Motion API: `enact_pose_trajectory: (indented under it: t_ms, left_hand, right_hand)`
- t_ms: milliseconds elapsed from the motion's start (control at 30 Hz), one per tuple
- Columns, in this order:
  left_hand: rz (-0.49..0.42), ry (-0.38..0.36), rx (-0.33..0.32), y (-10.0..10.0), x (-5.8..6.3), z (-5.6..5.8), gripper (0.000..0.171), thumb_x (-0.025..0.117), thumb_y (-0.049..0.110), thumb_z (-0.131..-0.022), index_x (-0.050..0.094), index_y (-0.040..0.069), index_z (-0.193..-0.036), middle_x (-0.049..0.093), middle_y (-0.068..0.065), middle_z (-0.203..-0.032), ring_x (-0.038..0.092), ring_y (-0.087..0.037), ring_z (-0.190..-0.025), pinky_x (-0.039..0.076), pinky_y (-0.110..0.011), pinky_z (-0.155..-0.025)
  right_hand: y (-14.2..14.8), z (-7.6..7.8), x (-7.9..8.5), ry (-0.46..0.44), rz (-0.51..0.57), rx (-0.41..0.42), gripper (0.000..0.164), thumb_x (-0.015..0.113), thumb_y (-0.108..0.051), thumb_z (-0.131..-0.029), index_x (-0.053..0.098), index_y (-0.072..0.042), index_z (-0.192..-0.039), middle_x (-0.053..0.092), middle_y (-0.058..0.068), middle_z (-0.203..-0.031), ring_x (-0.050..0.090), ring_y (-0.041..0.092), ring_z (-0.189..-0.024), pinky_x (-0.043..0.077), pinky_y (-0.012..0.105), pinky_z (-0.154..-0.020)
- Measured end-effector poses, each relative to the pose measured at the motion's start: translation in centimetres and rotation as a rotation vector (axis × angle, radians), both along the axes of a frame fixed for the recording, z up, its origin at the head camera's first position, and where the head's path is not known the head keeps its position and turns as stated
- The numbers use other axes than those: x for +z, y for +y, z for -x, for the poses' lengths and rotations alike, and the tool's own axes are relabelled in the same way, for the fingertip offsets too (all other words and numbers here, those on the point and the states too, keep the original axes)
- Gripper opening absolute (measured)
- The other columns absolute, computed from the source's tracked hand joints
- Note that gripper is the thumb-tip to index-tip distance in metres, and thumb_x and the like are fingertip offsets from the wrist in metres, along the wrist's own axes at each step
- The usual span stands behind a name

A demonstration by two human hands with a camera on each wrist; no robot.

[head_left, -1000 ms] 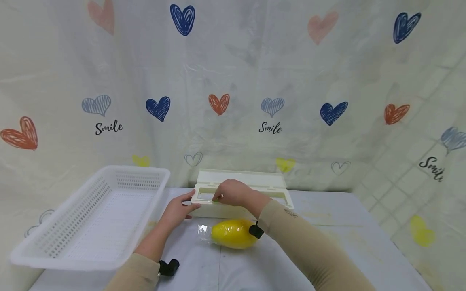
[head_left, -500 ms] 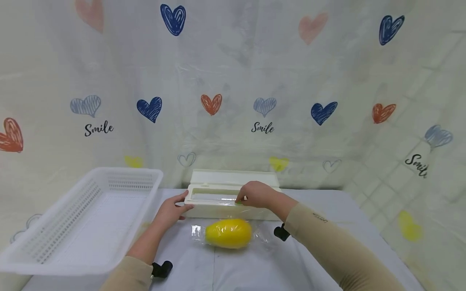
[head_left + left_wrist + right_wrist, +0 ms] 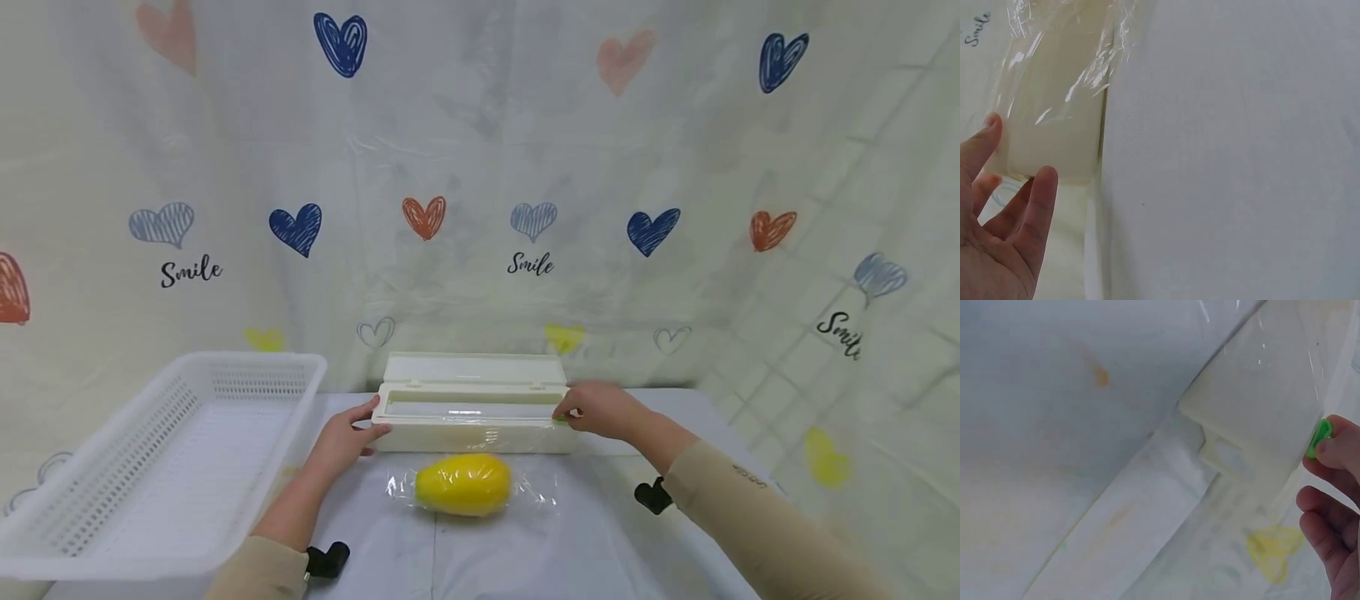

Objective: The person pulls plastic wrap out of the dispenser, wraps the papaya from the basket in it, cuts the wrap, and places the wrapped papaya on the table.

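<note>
A cream cling film dispenser (image 3: pixel 450 439) stands at the back of the table with its lid (image 3: pixel 472 367) raised. My left hand (image 3: pixel 341 437) grips its left end, thumb and fingers spread over the corner. At the right end of the front edge, my right hand (image 3: pixel 603 410) pinches the green slide cutter (image 3: pixel 1319 437) between thumb and forefinger; the other fingers are loosely bent. Clear film hangs over the dispenser's front in the left wrist view. Before it lies a yellow oblong fruit (image 3: pixel 463 483), wrapped in clear film (image 3: pixel 536 487) that spreads out at both ends.
A white plastic basket (image 3: pixel 300 425) with slotted sides stands at the left. White cloth (image 3: pixel 585 533) covers the table. Right behind the dispenser hangs a pale curtain (image 3: pixel 465 292) printed with hearts.
My right hand has slid the green cutter rightward along the dispenser, from near the middle to the right end. The left hand keeps its hold on the left end. The head view has shifted slightly.
</note>
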State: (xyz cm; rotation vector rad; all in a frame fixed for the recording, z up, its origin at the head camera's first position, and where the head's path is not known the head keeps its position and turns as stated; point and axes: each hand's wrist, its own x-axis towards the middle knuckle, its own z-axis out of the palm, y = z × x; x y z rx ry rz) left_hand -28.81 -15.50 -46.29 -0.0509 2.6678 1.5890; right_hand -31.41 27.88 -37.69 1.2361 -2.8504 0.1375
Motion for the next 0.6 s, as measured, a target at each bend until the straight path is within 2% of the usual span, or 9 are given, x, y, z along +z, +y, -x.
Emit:
enact_pose_trajectory:
  t_ms: [200, 333, 433, 600]
  left_hand:
    - [-0.002, -0.003, 0.003, -0.2, 0.3, -0.1, 0.077, 0.075, 0.038, -0.088, 0.038, 0.023, -0.153, 0.05, -0.015, -0.144, 0.065, -0.019, -0.091, 0.057, -0.031, -0.075]
    - [-0.003, -0.005, 0.007, -0.1, 0.4, -0.2, 0.077, 0.075, 0.039, -0.088, 0.038, 0.023, -0.153, 0.051, -0.016, -0.144, 0.063, -0.023, -0.101, 0.057, -0.03, -0.074]
    - [0.005, 0.005, 0.003, 0.1, 0.5, -0.4, 0.076, 0.075, 0.038, -0.089, 0.039, 0.021, -0.153, 0.052, -0.017, -0.143, 0.063, -0.026, -0.106, 0.056, -0.032, -0.076]
    - [0.013, 0.012, -0.002, 0.4, 0.5, -0.3, 0.074, 0.074, 0.036, -0.089, 0.039, 0.021, -0.153, 0.053, -0.016, -0.142, 0.061, -0.029, -0.112, 0.056, -0.035, -0.08]
  right_hand:
    - [1.9, -0.3, -0.5, 0.093, 0.051, 0.061, 0.023, 0.068, 0.004, -0.085, 0.078, -0.012, -0.099, 0.07, -0.003, -0.086, 0.059, 0.009, -0.072, 0.05, 0.027, -0.066]
    - [1.8, -0.7, -0.8, 0.098, 0.092, -0.012, 0.019, 0.07, -0.003, -0.088, 0.078, -0.013, -0.102, 0.07, -0.002, -0.095, 0.066, 0.018, -0.088, 0.054, 0.035, -0.077]
    - [1.7, -1.2, -1.5, 0.109, 0.133, -0.076, 0.016, 0.073, -0.012, -0.089, 0.077, -0.014, -0.105, 0.069, 0.0, -0.103, 0.065, 0.024, -0.099, 0.053, 0.042, -0.086]
    - [1.4, -1.6, -3.1, 0.203, 0.195, -0.084, 0.021, 0.077, -0.02, -0.086, 0.077, -0.013, -0.106, 0.067, 0.003, -0.102, 0.062, 0.026, -0.096, 0.052, 0.044, -0.085]
